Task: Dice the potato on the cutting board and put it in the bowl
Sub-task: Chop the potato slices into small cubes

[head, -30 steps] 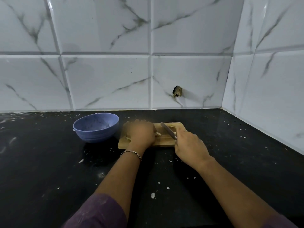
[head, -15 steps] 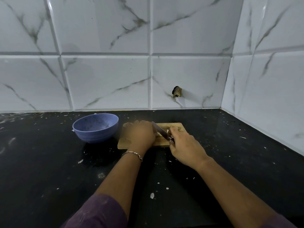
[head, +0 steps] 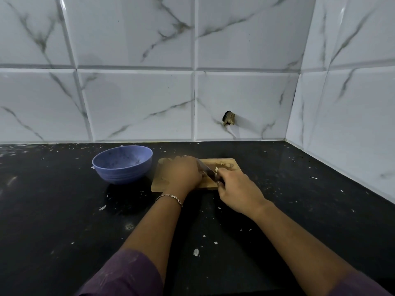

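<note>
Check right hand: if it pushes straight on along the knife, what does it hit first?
Likely the left hand: the right hand aims the knife up-left at its knuckles over the cutting board. Depth unclear.

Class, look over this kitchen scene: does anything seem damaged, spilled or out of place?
Yes. A broken hole gapes in the wall tile behind the cutting board, and pale scraps litter the black counter.
</note>
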A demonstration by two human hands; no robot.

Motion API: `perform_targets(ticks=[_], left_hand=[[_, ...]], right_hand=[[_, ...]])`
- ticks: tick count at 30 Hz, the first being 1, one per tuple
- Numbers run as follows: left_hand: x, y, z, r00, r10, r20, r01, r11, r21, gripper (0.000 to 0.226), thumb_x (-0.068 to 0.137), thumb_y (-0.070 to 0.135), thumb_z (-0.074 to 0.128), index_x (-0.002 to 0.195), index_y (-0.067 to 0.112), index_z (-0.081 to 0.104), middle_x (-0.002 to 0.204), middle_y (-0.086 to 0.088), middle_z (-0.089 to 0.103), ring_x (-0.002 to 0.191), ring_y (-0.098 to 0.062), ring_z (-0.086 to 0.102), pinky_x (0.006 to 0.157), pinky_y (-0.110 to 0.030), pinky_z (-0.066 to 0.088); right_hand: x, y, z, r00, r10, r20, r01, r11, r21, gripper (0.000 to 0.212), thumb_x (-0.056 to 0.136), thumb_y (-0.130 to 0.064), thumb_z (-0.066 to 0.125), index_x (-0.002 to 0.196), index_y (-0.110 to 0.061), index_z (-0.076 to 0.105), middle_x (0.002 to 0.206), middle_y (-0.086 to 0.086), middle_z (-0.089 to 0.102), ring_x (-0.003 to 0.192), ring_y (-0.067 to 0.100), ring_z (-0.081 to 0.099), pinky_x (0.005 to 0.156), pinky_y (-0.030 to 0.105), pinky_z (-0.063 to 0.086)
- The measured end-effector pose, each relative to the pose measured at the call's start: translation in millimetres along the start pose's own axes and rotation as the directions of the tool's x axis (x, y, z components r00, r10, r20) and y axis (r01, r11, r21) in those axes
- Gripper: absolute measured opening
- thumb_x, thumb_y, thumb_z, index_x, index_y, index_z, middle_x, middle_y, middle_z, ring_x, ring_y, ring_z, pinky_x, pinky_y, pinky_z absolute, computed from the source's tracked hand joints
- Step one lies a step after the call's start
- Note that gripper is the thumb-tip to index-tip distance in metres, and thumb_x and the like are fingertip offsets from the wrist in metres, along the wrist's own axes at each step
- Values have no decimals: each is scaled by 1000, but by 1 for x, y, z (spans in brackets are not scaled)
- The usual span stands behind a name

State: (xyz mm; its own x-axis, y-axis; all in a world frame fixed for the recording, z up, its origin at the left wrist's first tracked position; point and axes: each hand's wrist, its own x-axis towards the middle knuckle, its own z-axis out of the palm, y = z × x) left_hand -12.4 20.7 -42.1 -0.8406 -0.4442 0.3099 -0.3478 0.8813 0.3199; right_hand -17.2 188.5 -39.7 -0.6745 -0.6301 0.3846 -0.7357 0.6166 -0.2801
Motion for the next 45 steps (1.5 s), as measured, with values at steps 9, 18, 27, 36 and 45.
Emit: perform_targets(ticks=[9, 18, 27, 36, 45], left_hand=[[-3, 0, -3, 999, 30, -22, -30, 999, -41, 15, 89, 31, 65, 100, 32, 75, 109, -4, 68, 114, -27, 53, 102, -52, 42], [-1, -2, 2, 999, 21, -26, -22, 998, -51, 12, 84, 35, 68, 92, 29, 75, 101, -1, 70, 107, -24, 59, 101, -52, 42], [-1, -3, 1, 997, 26, -72, -18, 993, 113, 25, 87, 42, 60, 104, 28, 72, 109, 2, 65, 117, -22, 51, 102, -51, 23], [-7, 3, -12, 996, 12, -92, 14, 960, 279, 23, 90, 33, 55, 106, 24, 69, 112, -1, 62, 117, -26, 47, 108, -55, 17], [-7, 8, 1, 982, 180, 56, -188, 954, 233, 30, 98, 33, 47, 124, 34, 63, 135, -2, 51, 129, -27, 37, 110, -55, 14]], right_hand=[[1, -3, -2, 999, -42, 22, 43, 996, -75, 13, 98, -14, 48, 103, -20, 59, 96, -1, 65, 83, 15, 60, 69, 27, 48], [3, 0, -3, 999, -10, 47, 11, 1000, -19, 14, 98, -17, 50, 108, -19, 59, 100, -3, 63, 87, 15, 59, 70, 24, 47], [-3, -7, -1, 996, -89, 9, 90, 985, -146, 25, 97, -12, 49, 119, -23, 55, 107, 0, 67, 101, 18, 61, 87, 31, 46], [-3, -8, -2, 997, -74, 19, 75, 996, -41, 18, 98, -18, 51, 115, -24, 55, 103, -3, 64, 89, 15, 58, 70, 25, 40], [-1, 7, -9, 993, 83, -79, -87, 995, -48, 21, 102, -22, 49, 122, -25, 49, 87, -9, 51, 76, 14, 54, 68, 29, 43]])
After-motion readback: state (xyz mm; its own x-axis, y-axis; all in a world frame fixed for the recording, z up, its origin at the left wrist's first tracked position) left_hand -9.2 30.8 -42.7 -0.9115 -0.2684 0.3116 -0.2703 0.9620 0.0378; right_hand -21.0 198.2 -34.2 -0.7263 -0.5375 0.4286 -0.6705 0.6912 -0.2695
